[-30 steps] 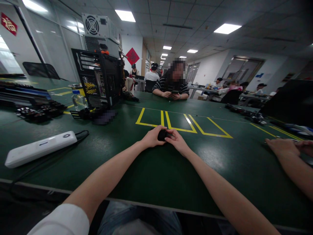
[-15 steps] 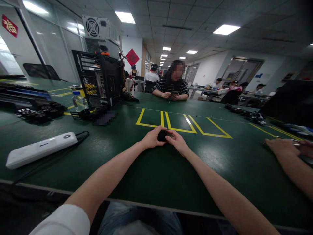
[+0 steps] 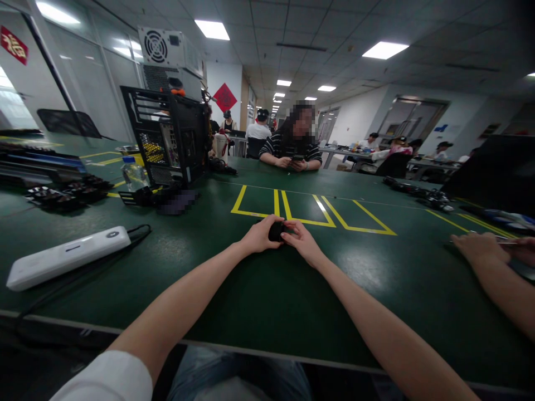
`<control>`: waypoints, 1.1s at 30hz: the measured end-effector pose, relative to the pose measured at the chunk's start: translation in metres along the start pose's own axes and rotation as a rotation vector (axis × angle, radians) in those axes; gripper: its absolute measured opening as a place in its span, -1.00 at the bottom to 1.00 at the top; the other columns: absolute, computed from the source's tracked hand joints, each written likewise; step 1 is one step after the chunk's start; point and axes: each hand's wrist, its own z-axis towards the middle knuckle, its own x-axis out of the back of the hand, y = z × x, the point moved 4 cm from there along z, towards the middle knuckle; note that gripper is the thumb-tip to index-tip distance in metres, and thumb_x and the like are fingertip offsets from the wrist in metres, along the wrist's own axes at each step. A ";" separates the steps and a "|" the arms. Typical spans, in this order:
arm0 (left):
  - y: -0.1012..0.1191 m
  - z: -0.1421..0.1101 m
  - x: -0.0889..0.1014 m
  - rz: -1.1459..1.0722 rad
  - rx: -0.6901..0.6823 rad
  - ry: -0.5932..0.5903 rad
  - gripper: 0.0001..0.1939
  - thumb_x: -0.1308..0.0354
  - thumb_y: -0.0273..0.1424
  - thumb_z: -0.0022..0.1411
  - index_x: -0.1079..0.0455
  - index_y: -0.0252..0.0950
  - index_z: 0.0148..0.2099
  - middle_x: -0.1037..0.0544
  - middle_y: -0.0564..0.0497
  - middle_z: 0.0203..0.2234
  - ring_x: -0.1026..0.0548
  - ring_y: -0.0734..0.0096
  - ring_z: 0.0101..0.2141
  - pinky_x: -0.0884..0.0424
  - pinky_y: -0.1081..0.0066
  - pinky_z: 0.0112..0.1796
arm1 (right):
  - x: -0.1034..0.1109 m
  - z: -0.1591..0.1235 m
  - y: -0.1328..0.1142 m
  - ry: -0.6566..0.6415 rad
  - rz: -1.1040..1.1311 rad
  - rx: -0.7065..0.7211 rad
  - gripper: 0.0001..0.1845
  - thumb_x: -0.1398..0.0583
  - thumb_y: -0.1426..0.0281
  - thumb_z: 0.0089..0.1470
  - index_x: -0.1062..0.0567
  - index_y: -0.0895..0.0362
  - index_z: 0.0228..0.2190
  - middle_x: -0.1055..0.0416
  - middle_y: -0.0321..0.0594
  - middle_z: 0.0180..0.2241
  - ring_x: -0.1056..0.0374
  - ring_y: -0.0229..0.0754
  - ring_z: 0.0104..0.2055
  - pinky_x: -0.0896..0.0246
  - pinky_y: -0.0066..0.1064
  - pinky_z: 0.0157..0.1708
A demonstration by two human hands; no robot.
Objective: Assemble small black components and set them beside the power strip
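Observation:
A small black object (image 3: pixel 276 231), its kind too dark to make out, is between my two hands near the middle of the green table (image 3: pixel 234 312). My left hand (image 3: pixel 259 235) wraps round its left side, thumb in front and fingers behind. From the right, my right hand (image 3: pixel 300 239) grips the same object with thumb and fingertips. Part of it is covered by my fingers. Just beyond the hands, yellow tape outlines (image 3: pixel 307 224) mark the tabletop.
On the left lie a white power strip (image 3: pixel 69 259) with a black cable, a water bottle (image 3: pixel 134 177) and an open computer case (image 3: pixel 167 133). A person (image 3: pixel 290 147) sits opposite with a phone. At the right edge, another person's hands (image 3: pixel 480 248) hold something thin.
The whole view has shifted very slightly. Both my hands stay on the black object in nearly the same place. The other person's hands at right have moved a little.

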 end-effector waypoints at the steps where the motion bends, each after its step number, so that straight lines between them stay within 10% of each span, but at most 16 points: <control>1: 0.000 0.000 0.000 0.001 -0.004 0.004 -0.40 -0.20 -0.37 -0.13 -0.10 -0.20 0.00 -0.32 -0.01 -0.12 -0.33 0.26 -0.13 -0.29 0.28 -0.15 | 0.000 0.000 0.000 -0.012 -0.003 -0.002 -0.64 -0.17 0.35 -0.13 -0.29 0.06 -0.21 -0.26 -0.22 -0.15 -0.28 -0.21 -0.15 -0.19 -0.24 -0.11; 33: -0.003 0.001 -0.002 0.000 -0.009 0.013 -0.40 -0.19 -0.38 -0.14 -0.09 -0.19 0.00 -0.33 0.00 -0.14 -0.34 0.26 -0.14 -0.28 0.28 -0.16 | 0.001 -0.001 0.001 0.009 0.020 0.034 -0.62 -0.21 0.42 -0.19 -0.27 0.04 -0.25 -0.27 -0.26 -0.16 -0.28 -0.22 -0.13 -0.15 -0.26 -0.06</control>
